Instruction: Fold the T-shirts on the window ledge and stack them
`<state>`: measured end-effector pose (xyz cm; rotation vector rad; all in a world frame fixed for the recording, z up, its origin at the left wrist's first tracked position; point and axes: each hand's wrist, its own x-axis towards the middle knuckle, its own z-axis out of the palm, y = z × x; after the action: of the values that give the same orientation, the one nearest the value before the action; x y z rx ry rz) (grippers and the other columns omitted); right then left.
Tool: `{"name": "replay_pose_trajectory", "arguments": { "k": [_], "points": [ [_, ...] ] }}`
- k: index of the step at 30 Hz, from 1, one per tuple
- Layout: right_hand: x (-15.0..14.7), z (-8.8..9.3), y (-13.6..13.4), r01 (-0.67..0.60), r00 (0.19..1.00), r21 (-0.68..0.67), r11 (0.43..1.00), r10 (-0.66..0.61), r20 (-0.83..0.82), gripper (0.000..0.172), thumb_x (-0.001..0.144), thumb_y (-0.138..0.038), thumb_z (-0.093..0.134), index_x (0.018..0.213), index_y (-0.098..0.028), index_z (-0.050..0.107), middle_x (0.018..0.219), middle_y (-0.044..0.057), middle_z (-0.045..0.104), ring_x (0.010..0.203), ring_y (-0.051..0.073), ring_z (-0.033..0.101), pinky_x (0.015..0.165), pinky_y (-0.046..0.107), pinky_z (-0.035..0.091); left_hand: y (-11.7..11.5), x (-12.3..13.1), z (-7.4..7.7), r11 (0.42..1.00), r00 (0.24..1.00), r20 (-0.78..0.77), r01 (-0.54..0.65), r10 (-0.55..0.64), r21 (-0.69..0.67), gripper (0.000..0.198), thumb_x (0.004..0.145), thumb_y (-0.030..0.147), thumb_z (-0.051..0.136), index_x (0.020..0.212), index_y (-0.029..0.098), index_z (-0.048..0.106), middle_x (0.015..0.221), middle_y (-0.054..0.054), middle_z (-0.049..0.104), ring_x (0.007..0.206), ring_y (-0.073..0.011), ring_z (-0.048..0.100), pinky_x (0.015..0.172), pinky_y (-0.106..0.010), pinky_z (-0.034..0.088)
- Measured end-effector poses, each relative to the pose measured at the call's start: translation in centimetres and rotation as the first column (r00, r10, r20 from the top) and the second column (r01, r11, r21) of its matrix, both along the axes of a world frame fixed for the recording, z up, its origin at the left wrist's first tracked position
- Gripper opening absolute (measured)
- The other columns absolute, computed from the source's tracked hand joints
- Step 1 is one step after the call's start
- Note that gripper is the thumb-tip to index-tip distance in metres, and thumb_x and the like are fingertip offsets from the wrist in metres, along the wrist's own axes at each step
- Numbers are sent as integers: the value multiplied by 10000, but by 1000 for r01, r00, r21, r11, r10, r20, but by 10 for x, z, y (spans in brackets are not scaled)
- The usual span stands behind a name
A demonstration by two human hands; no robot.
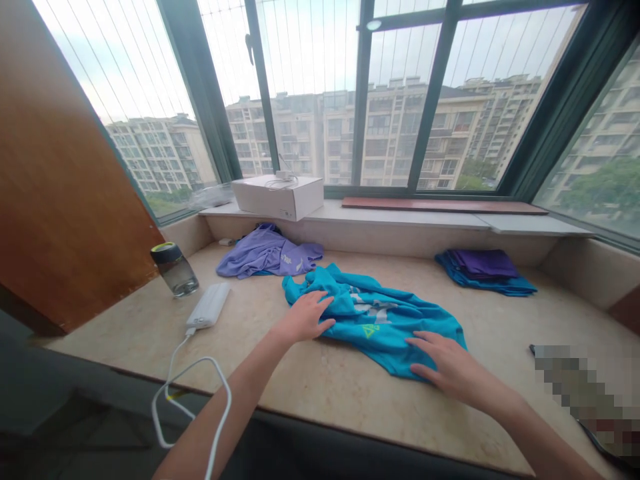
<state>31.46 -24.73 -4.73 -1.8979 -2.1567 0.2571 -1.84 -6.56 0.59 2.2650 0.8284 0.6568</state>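
A bright blue T-shirt [385, 320] with white and yellow-green print lies crumpled across the middle of the stone ledge. My left hand [311, 316] rests at its left end, fingers apart and touching the bunched cloth. Over the shirt's lower right part, my right hand [437, 363] is spread with its fingers on or just above the fabric; I cannot tell if it presses down. Neither hand grips the cloth. Behind the shirt to the left is a rumpled purple garment [270, 253], with some blue cloth under it. Folded purple and blue clothes [483, 270] lie stacked at the back right.
On the left stand a water bottle [175, 268] and a white power bank [209, 307], whose white cable [225, 380] hangs over the ledge's front edge near my left forearm. A white box [280, 198] sits on the windowsill. A blurred-out object [590, 393] lies at the right.
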Motion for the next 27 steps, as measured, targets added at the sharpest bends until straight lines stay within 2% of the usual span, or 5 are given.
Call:
{"name": "replay_pose_trajectory", "arguments": {
  "k": [7,15,18,23,27],
  "points": [
    [-7,26,8,23,998,59,998,-26,50,350,1009,-312,407,852,-224,708,933,93,750,885,285,697,824,415,514,-3,3,-4,943,868,-473,14,155,334,167,869,302,607,978,215,699,1007,-159,727,985,-354,686,872,-469,508],
    [14,107,-10,262,914,228,938,-165,-371,360,1020,-479,370,946,-236,626,811,39,727,753,238,682,655,315,485,-22,-7,72,728,782,-302,-264,546,632,344,1031,400,349,936,211,620,903,-127,721,809,-318,701,665,-366,461],
    [30,130,14,312,911,313,897,-189,-367,350,1005,-458,391,989,-219,646,878,55,750,810,242,695,694,311,494,-2,3,88,709,809,-244,-272,535,651,359,1031,437,358,981,211,632,963,-133,715,892,-317,685,731,-373,473],
    [48,106,57,222,974,193,956,-226,-2,346,965,-334,436,1129,-161,687,1113,156,738,1043,313,689,882,394,514,21,24,57,826,901,-213,-224,378,517,303,944,409,528,1107,204,681,1186,-183,667,1160,-362,598,1000,-474,423],
    [53,63,40,85,994,45,995,-88,71,459,964,-439,485,1290,-163,654,1304,177,671,1214,346,625,1042,493,481,5,20,20,979,998,-3,-61,62,194,426,871,500,606,1211,253,674,1239,-143,674,1190,-336,609,1056,-434,405]
  ]
}}
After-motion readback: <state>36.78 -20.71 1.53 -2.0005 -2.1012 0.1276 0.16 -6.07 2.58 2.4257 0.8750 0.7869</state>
